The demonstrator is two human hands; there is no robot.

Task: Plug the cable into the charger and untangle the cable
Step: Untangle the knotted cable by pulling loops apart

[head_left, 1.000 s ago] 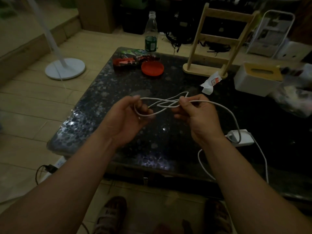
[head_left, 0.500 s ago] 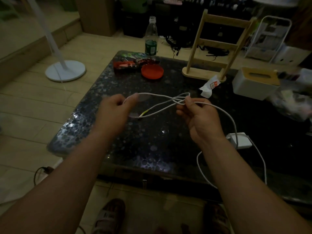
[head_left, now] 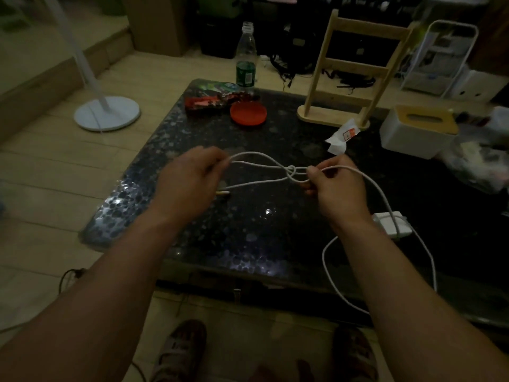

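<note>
A white cable point(head_left: 256, 157) is stretched between both hands above the dark speckled table point(head_left: 261, 232). My left hand point(head_left: 190, 180) pinches a loop of it, and the free plug end point(head_left: 222, 192) sticks out just below that hand. My right hand point(head_left: 334, 183) grips the cable right beside a small knot point(head_left: 292, 172). From there the cable arcs right and down to the white charger point(head_left: 391, 224) lying on the table, then loops off the front edge.
At the back of the table are a red lid point(head_left: 248, 113), snack packets point(head_left: 209, 100), a plastic bottle point(head_left: 246, 62), a wooden rack point(head_left: 349, 73), crumpled paper point(head_left: 341, 137) and a white tissue box point(head_left: 418, 130). A fan base point(head_left: 107, 113) stands on the floor left.
My hands have pulled apart, the left one moving left. The loose tangle between them has drawn down into a small knot close to my right hand.
</note>
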